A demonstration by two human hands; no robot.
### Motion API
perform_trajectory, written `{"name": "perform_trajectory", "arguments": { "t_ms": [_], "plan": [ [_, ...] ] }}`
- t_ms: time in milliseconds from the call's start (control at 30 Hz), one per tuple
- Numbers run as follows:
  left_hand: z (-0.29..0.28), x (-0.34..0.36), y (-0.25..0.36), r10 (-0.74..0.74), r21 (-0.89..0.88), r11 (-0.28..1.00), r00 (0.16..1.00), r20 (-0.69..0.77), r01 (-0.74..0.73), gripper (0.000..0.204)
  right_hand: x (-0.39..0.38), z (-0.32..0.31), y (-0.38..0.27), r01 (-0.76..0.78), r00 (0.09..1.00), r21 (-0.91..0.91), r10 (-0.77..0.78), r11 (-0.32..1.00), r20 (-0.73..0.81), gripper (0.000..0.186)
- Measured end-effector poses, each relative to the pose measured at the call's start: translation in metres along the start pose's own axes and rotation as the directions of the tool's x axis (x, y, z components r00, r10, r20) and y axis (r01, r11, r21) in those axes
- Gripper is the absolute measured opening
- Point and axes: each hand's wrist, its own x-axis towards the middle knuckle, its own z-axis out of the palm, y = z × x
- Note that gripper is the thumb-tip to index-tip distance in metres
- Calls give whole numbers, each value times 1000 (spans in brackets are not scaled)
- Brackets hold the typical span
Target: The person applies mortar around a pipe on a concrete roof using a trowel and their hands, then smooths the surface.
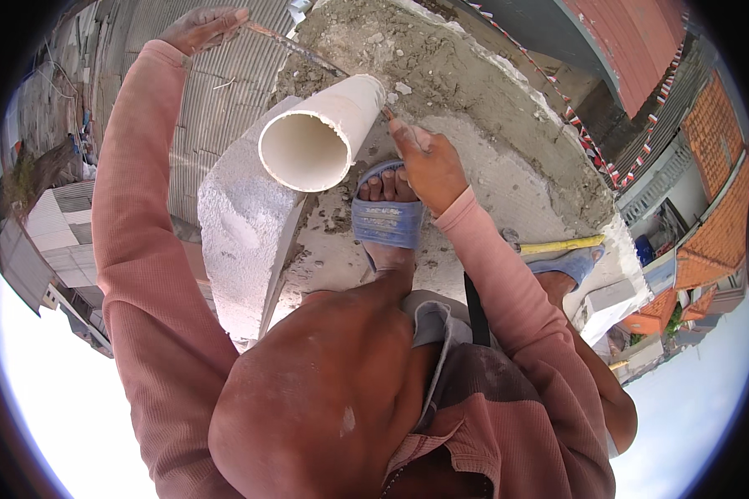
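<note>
A white plastic pipe stands on the mortar-covered ledge in front of me, its round mouth facing up and its rim ragged. Out past the pipe on the left, my left hand is closed on the end of a thin, rusty metal strip that runs behind the pipe. My right hand, close to the pipe's right side, pinches a short rusty end that looks like the same strip. The pipe hides the middle of it, so I cannot tell whether the strip is one piece.
Rough grey mortar covers the far part of the ledge. A pale block stands left of the pipe. My blue sandals are on the ledge, with a yellow-handled tool by the right one. Corrugated roofs lie far below.
</note>
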Motion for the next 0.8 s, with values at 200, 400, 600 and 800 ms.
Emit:
{"name": "perform_trajectory", "arguments": {
  "t_ms": [200,400,600,800],
  "plan": [
    [65,7,30,72,150,986,997,23,-75,48,-41,-16,34,-40,998,76,44,996,-52,46],
    [41,40,20,-78,22,997,925,372,75,49,-34,-19,46,-30,999,39,31,999,-30,47],
    [79,7,52,63,148,984,969,237,-100,48,-53,-30,64,146,988,134,-139,980,-61,47],
    [-20,29,-11,-34,141,990,993,113,18,46,-13,1,17,-42,998,62,39,997,43,52]
  ]
}}
